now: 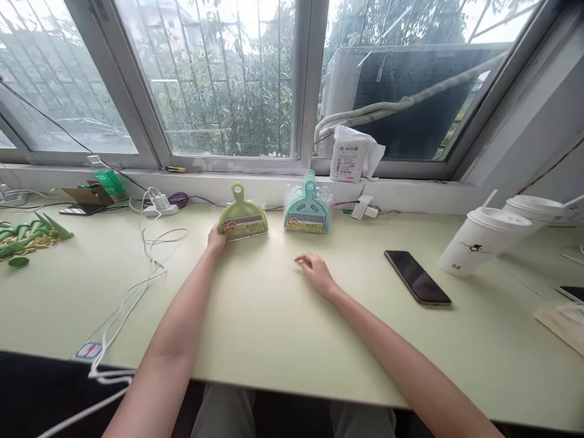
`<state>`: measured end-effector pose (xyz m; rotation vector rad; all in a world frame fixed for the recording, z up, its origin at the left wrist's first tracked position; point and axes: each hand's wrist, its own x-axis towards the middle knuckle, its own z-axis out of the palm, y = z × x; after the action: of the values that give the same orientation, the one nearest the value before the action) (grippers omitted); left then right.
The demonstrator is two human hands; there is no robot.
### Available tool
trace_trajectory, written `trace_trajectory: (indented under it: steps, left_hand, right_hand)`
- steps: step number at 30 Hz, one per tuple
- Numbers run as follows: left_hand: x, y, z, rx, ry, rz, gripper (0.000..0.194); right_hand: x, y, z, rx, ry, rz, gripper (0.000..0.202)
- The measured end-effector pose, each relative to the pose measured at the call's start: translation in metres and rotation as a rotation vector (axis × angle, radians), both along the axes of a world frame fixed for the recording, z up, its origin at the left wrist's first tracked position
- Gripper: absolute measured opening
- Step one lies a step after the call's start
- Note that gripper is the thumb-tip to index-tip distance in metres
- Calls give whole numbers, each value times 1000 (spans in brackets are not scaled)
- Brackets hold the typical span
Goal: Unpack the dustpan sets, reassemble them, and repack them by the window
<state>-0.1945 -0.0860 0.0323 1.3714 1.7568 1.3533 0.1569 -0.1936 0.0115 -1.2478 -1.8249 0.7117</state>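
My left hand point(217, 239) grips the lower left edge of a green dustpan and brush set point(243, 220), which stands upright with its looped handle on top and a printed label across the front. The fingers behind it are partly hidden. A stack of teal dustpan and brush sets point(308, 210) in clear wrap leans at the back, to the right of the green one. My right hand point(314, 272) is over the table in front of that stack, holding nothing, its fingers loosely stretched to the left and apart from the sets.
A phone point(417, 277) and white lidded cups point(477, 240) are on the right of the pale green table point(274, 328). White cables point(148, 274) run down the left, near green plastic pieces point(34, 234). A white package point(351, 155) sits on the windowsill beside a box cutter point(176, 169).
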Motion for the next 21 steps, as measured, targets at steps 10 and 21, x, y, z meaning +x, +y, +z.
trace_trajectory:
  steps: [10, 21]
  left_hand:
    - [26, 152, -7, 34, 360, 315, 35]
    - [37, 203, -16, 82, 329, 448, 67]
  right_hand:
    - [-5, -5, 14, -131, 30, 46, 29]
    - [-6, -3, 16, -153, 30, 24, 29]
